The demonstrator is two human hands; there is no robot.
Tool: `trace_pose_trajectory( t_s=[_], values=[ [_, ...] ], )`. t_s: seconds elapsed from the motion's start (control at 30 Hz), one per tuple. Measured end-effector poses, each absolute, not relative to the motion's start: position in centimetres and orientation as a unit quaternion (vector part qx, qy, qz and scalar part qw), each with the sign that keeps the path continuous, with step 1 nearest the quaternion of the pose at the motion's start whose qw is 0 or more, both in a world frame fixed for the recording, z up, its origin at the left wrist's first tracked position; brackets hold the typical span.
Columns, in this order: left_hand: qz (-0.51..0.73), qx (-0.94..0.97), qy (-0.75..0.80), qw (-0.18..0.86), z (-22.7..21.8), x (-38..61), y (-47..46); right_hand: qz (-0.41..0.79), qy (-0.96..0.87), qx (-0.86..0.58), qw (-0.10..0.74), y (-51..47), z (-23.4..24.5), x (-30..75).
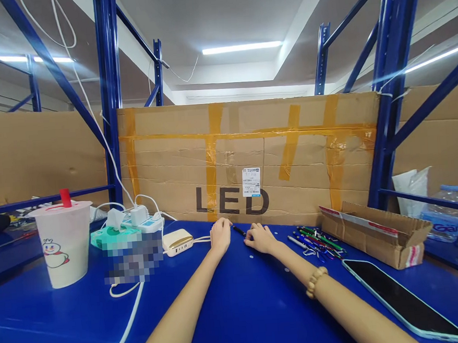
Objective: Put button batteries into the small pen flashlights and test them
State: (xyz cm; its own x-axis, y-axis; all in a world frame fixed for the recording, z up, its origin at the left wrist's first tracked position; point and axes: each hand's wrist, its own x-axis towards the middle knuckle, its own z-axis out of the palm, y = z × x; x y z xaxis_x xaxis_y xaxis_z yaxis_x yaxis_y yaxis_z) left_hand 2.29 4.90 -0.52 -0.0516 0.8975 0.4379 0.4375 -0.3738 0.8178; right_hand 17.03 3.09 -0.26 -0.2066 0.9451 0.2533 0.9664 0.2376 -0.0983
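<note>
A slim black pen (239, 231) lies at a slant between my two hands, low over the blue tabletop. My right hand (260, 238) has its fingers closed on the pen's near end. At the pen's far end is my left hand (220, 236), its fingers curled in. What those fingers hold, if anything, is hidden. To the right of my right hand lies a loose pile of pens (316, 241) in several colours. A cream and gold power bank (178, 242) with a white cable sits left of my left hand.
An open cardboard box (374, 234) and a phone (404, 297) lie on the right. On the left stand a lidded cup (64, 245), a tissue pack (114, 237) and a power strip (148, 222) with cables. A tall cardboard panel (166, 165) closes off the back between blue posts.
</note>
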Motion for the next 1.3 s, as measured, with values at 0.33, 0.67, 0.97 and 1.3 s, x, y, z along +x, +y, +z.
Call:
trace_pose_trajectory(
  t_s=[0.33, 0.67, 0.97, 1.3],
  values=[
    [0.375, 0.789, 0.476, 0.105, -1.1, 4.3, 2.5, -0.016, -0.755, -0.633, 0.168, -1.2, -0.1, 23.3],
    [0.473, 0.687, 0.458, 0.307, -1.2, 6.0, 1.6, -0.050, -0.778, -0.590, 0.209, -1.9, -0.8, 22.2],
    [0.279, 0.836, 0.469, 0.055, -1.8, 4.0, 2.1, 0.012, -0.795, -0.553, 0.249, -1.9, -0.7, 21.9],
    [0.216, 0.869, 0.444, 0.018, -1.5, 4.1, 1.9, -0.070, -0.822, -0.517, 0.227, -1.7, -1.2, 21.8]
  ],
)
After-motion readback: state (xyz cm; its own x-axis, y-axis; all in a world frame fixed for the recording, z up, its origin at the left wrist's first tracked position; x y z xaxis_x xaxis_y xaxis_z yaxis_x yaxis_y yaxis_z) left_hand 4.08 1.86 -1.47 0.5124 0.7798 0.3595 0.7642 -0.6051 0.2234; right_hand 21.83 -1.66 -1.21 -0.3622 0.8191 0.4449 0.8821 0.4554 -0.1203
